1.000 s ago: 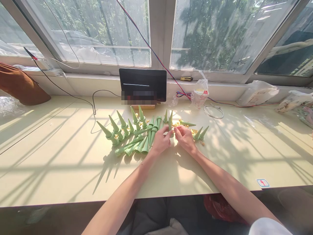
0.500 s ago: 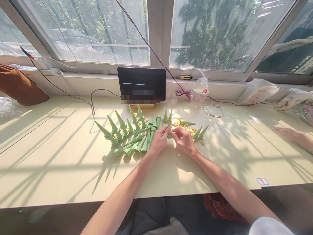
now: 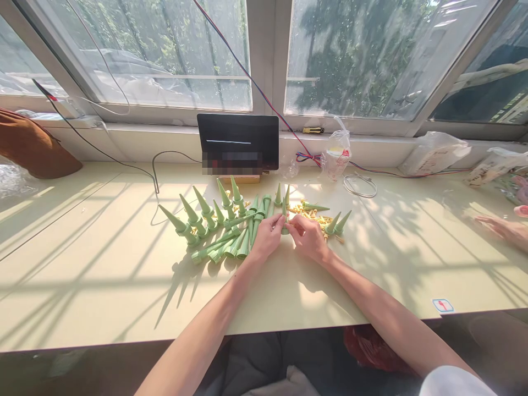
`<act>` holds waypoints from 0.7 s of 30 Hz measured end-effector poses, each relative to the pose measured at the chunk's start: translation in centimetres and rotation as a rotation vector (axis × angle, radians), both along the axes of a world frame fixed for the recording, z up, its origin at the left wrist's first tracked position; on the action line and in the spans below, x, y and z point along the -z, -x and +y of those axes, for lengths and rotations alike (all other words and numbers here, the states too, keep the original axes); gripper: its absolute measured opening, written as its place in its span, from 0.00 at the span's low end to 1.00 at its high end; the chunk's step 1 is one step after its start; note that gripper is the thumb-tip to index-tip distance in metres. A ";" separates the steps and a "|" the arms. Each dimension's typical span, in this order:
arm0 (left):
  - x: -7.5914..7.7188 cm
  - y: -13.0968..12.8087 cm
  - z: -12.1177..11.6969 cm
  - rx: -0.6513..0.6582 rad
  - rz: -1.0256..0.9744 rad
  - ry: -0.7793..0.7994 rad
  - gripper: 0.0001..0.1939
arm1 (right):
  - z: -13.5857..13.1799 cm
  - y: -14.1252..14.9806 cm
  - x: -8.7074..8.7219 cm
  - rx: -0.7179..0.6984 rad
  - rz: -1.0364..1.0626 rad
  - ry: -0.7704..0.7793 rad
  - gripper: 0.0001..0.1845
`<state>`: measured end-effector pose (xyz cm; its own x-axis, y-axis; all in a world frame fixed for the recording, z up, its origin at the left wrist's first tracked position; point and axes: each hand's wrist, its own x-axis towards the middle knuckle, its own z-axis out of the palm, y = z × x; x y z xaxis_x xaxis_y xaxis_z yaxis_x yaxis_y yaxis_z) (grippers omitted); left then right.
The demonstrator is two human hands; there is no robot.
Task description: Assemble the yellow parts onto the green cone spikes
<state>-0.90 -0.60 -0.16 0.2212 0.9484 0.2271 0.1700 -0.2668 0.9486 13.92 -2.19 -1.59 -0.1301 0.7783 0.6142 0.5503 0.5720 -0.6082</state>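
Note:
My left hand is closed around the lower part of a green plastic spike, which stands tip up. From the other side my right hand pinches at the spike's base, its fingertips touching or nearly touching it. Whatever lies between those right fingertips is hidden. Left of my hands lie several green cone-shaped tubes, with several upright spikes beyond them. Small yellow pieces lie in a pile behind my right hand. Two green spikes stand tilted to the right.
A dark tablet screen stands at the back on a small box. Behind the pile are a bagged cup and a coiled cable. Another person's hand rests at the right, near plastic bags. A brown bag sits at the left.
My hands stay together at the spike, the right fingertips shifting slightly around its base. Another person's hand has come in from the right edge. The view has shifted a little.

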 end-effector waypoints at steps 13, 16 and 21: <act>0.9 -0.6 0.4 -0.062 -0.051 -0.041 0.17 | -0.3 0.3 -0.4 0.010 0.171 0.144 0.12; 1.0 -0.6 0.3 -0.064 -0.018 -0.055 0.17 | -0.3 0.3 -0.4 0.008 0.175 0.161 0.13; 1.0 -0.4 0.2 -0.063 0.028 -0.094 0.16 | -0.4 0.1 -0.5 0.018 0.178 0.207 0.13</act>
<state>-0.49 -0.44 -1.20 0.1690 0.9355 0.3104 0.2157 -0.3424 0.9145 13.85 -2.59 -1.06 -0.0197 0.8908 0.4541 0.4335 0.4169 -0.7990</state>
